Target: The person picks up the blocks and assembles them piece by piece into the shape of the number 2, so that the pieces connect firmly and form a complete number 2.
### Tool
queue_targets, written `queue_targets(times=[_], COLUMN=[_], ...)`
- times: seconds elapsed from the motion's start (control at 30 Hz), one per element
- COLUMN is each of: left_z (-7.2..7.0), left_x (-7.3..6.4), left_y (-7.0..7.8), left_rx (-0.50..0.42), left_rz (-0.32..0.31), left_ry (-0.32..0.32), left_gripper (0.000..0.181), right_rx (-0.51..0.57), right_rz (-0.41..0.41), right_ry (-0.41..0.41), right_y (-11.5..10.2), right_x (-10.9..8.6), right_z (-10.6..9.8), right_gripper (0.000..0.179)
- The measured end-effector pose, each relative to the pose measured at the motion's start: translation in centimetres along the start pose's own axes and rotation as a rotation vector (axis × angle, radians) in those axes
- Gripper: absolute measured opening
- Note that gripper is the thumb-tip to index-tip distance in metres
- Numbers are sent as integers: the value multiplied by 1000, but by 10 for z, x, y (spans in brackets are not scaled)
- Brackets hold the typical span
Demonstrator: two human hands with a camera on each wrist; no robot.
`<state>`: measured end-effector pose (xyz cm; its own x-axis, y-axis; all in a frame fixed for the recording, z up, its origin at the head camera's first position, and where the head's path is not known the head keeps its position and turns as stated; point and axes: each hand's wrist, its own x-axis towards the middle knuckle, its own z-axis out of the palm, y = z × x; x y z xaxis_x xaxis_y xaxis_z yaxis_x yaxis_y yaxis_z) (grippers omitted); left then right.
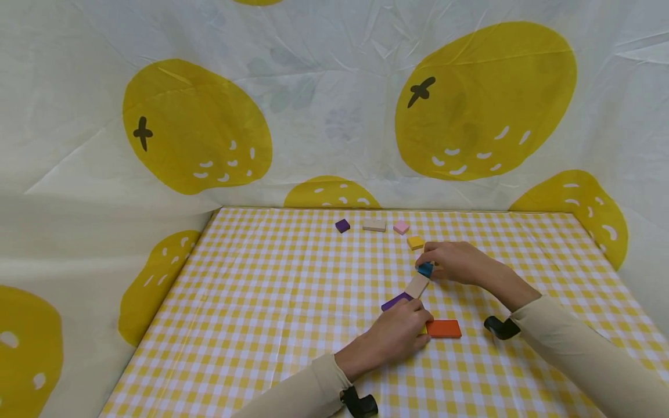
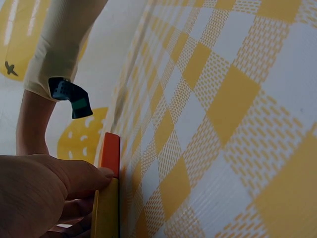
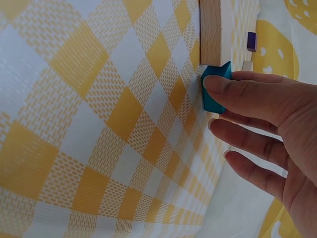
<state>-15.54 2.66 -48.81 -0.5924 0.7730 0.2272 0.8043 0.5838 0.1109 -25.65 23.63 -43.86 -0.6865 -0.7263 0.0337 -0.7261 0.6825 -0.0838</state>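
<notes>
My right hand (image 1: 457, 262) pinches a small blue block (image 1: 425, 269) between thumb and fingers. In the right wrist view this teal-looking block (image 3: 214, 91) meets the end of a bare wooden block (image 3: 211, 34), while the other fingers stay spread. Lower down, my left hand (image 1: 399, 330) grips a yellow block (image 2: 106, 210), its thumb lying near where that block meets an orange-red block (image 1: 443, 329). Most of the yellow block is hidden by the hand in the head view. Just beyond the left hand, a purple block (image 1: 396, 302) adjoins the wooden block (image 1: 417, 286).
Past the right hand lies a yellow-orange block (image 1: 415, 242). A pink block (image 1: 401, 227), a pale wooden block (image 1: 374, 225) and a dark purple block (image 1: 342, 226) continue toward the left at the back. A checked cloth (image 1: 251, 290) covers the table; a patterned curtain (image 1: 334, 116) hangs behind.
</notes>
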Motion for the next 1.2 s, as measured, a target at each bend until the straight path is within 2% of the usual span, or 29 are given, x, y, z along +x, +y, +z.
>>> queue_targets(times=[0.17,0.3,0.43,0.63,0.8,0.97,1.2], left_z=[1,1,0,-2,-2,-1,0], left_x=[0,0,0,0,0,0,0], left_y=[0,0,0,0,0,0,-1], left_rx=[-1,-8,-11,1,-8,-10,-6], left_rz=[-2,-4,-9,-12,-8,-9,-9], left_ry=[-3,-10,-13,-10,-14,-12,-6], left_gripper=[24,24,24,24,24,24,24], right_rx=[-2,6,21,31,8,32,78], right_rz=[-5,12,53,105,175,251,323], right_ry=[-5,-36,-52,-24,-10,-7,-58], right_y=[1,4,9,13,15,17,23], right_x=[0,1,5,15,26,38,52], right_z=[0,-7,-18,-28,-26,-24,-21], right_gripper=[25,31,38,28,28,31,28])
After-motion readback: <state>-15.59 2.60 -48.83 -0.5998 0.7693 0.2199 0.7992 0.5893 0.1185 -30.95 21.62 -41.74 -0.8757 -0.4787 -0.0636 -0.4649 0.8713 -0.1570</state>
